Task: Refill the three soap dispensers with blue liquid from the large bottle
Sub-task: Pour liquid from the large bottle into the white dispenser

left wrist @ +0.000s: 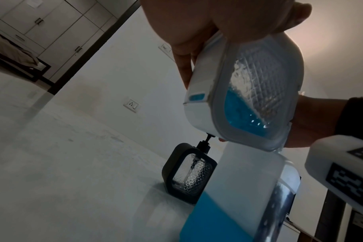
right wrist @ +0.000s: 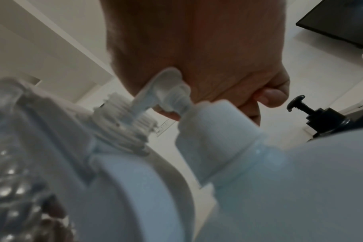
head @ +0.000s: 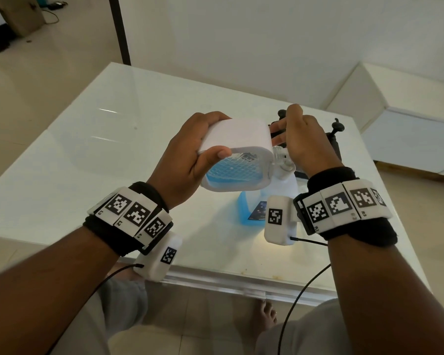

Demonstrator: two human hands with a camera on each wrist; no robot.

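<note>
White glossy table (head: 113, 155) beside a pale wall. You see 3 dispensers: 1 white dispenser (head: 239, 139) and 2 black dispensers (left wrist: 189, 172), each with a diamond-textured clear window. Your left hand (head: 190, 155) grips the white dispenser, tilted, blue liquid pooled low, its threaded neck under the pump spout of the large bottle (head: 254, 208). Your right hand (head: 303, 139) closes over that pump head.

White dispenser (head: 237, 139) with blue liquid behind clear diamond-patterned window, black dispenser (left wrist: 189, 173), glossy white table (head: 113, 139).
</note>
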